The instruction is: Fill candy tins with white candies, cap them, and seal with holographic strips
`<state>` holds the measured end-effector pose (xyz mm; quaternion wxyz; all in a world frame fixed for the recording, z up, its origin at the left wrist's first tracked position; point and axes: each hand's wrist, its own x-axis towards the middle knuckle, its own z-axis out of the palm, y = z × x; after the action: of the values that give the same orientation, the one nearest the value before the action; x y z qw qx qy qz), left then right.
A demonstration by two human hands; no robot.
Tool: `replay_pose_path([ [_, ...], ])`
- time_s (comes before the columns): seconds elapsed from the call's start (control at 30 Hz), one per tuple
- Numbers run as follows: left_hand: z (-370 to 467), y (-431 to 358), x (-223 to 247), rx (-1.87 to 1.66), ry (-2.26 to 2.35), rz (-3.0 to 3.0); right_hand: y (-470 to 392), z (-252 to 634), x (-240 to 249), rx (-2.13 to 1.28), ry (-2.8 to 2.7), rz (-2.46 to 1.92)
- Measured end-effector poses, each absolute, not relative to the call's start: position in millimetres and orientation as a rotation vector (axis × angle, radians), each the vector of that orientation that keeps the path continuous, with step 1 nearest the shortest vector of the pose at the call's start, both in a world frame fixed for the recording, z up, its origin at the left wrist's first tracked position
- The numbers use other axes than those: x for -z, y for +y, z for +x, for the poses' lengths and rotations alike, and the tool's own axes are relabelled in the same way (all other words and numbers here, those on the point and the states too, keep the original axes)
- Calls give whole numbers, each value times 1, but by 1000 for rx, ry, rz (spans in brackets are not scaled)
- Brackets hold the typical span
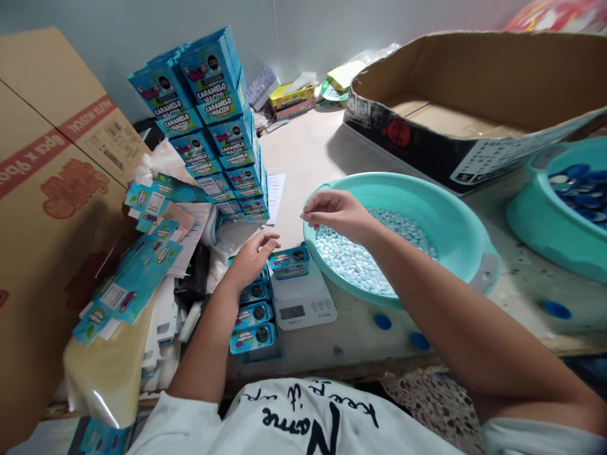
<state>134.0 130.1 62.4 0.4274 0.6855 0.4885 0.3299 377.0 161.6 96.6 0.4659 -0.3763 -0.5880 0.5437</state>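
Note:
My right hand (340,212) is raised over the left rim of a turquoise basin (450,208). Its fingertips pinch a small pale candy, mostly hidden by the fingers. Many pale blue and white candies (355,265) lie in the basin. A small blue candy box (289,264) stands on the back of a white kitchen scale (306,300), whose display is lit. Just left of that box, my left hand (253,258) is open, its fingers loosely extended above a row of similar blue boxes (253,314). The hand partly covers that row.
Blue "Caramelo Macizo" boxes (227,145) rise in a tall stack at the back. Flattened cartons (128,278) and a large cardboard box (57,189) crowd the left. An open cardboard tray (403,133) and a second turquoise basin (545,215) with blue discs occupy the right.

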Motion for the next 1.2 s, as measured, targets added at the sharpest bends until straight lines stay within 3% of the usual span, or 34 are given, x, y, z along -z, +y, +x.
replay_pose_path([
  [1.2,134,132,-62,-795,1219,1723,158,379,-101,-1662,-1829,-837],
])
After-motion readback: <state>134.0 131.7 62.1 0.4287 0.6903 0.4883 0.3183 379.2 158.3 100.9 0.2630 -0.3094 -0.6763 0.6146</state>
